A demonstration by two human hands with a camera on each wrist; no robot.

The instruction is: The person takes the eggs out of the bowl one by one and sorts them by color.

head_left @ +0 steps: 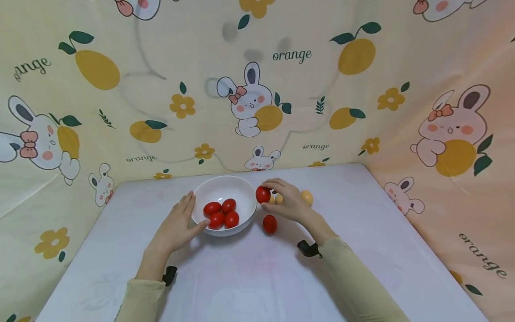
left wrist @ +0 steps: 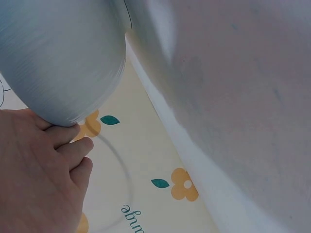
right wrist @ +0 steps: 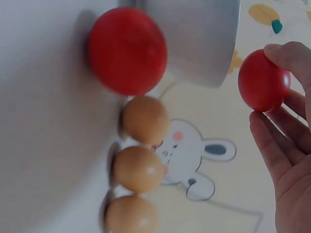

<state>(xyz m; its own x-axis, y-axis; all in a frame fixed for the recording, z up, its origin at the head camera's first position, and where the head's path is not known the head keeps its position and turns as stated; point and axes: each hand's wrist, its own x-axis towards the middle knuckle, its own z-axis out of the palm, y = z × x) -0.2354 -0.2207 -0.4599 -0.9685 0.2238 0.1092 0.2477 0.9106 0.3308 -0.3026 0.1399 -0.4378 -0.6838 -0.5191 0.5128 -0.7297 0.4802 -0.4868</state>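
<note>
Four red eggs [head_left: 216,219] lie together inside a white bowl [head_left: 245,194]. My left hand [head_left: 175,228] holds the bowl's left side, its fingers along the outer wall and the thumb at the front rim. In the left wrist view, bent fingers of the left hand [left wrist: 46,170] meet the bowl's wall [left wrist: 63,58]. Just off the right rim, my right hand [head_left: 290,201] pinches another red egg [head_left: 263,195] between thumb and fingertips, raised above the table in the right wrist view. A loose red egg [head_left: 270,224] rests on the table below that hand.
Three brown eggs [right wrist: 138,169] lie in a row on the table, partly hidden behind my right hand in the head view; one brown egg [head_left: 307,197] shows at its right. A printed cloth [head_left: 297,98] rises behind and beside the white tabletop [head_left: 241,281].
</note>
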